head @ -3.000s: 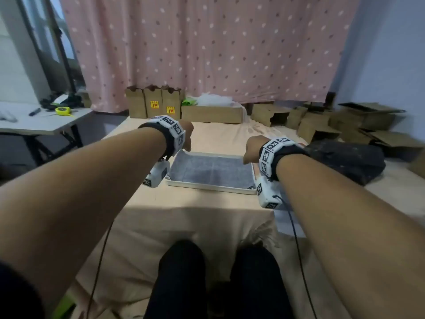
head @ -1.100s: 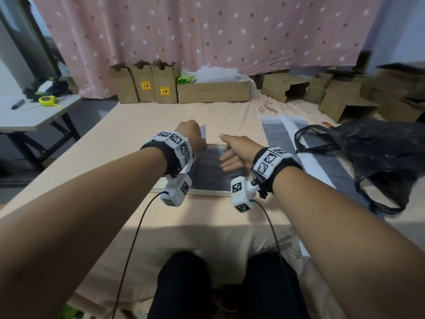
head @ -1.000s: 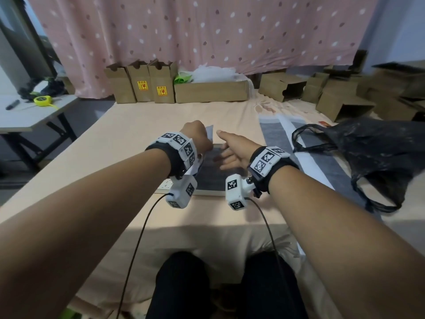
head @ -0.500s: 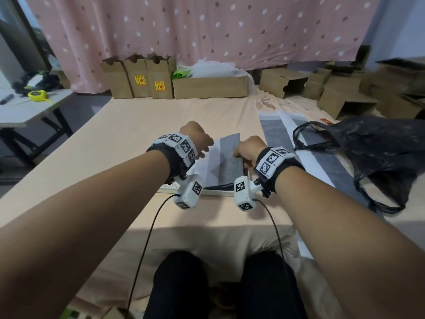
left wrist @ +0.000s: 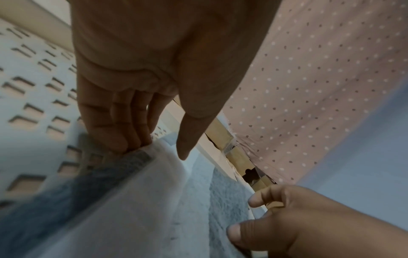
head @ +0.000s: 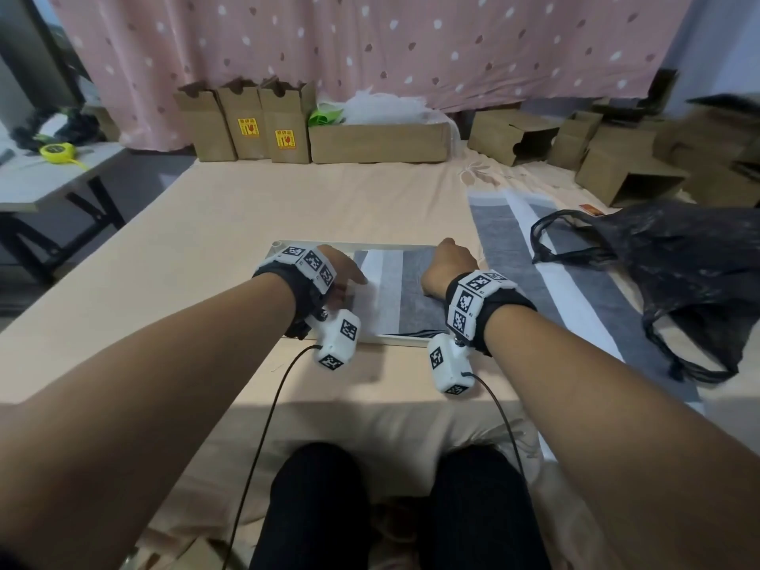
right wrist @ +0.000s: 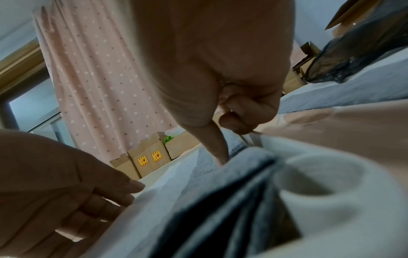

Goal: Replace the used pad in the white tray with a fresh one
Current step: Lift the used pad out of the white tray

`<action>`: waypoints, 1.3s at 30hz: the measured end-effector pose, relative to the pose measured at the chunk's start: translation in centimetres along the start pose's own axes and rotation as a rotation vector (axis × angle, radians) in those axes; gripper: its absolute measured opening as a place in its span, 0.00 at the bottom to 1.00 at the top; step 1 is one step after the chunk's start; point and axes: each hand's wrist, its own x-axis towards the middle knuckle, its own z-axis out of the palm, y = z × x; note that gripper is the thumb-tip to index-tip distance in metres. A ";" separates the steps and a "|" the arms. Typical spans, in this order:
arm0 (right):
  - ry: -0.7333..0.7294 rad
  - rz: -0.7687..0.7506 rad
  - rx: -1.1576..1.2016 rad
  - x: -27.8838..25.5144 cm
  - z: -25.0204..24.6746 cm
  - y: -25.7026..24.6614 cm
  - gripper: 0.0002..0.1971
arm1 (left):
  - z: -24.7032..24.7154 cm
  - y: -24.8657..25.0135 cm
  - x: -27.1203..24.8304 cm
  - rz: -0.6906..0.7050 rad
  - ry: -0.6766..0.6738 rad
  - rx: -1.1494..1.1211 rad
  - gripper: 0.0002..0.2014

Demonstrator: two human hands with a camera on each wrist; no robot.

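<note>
The pad (head: 395, 290) lies folded in the white tray (head: 283, 245), which sits on the peach-sheeted bed (head: 205, 224) in front of the person's knees. The pad is doubled over on itself: a pale white band shows along its left side and the grey face on the right, with the layered edges visible at the near rim. To the left of the fold, the left wrist view shows the bare slotted floor of the tray.

The left hand (head: 341, 273) rests flat on the white part of the pad — its fingers (left wrist: 123, 129) are straight and close together, tips pressing the folded edge down, thumb held out to the side. The right hand (head: 448, 265) is over the grey part at the tray's right side; its fingers (right wrist: 243, 115) are curled in, the thumb pointing down onto the grey surface, but the right wrist view is too blurred to tell whether they pinch the pad.

Just right of the tray a long grey-and-white striped sheet (head: 575, 290) lies spread out on the bed, and a black plastic bag (head: 678, 273) rests partly on it. Brown cardboard boxes (head: 246, 121) line the far edge of the bed below a pink dotted curtain (head: 370, 43).
</note>
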 end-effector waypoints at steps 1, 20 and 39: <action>-0.009 -0.001 -0.007 0.1 0.1 0.0 0.23 | 0.0 0.0 0.2 -0.002 -0.016 -0.020 0.09; -0.167 0.180 0.481 -1.3 -2.4 -0.6 0.08 | -0.7 -1.4 4.6 0.232 -0.046 -0.044 0.32; -0.449 0.261 0.776 -2.6 -0.9 -2.1 0.13 | -2.8 -2.6 2.6 0.416 -0.103 -0.086 0.13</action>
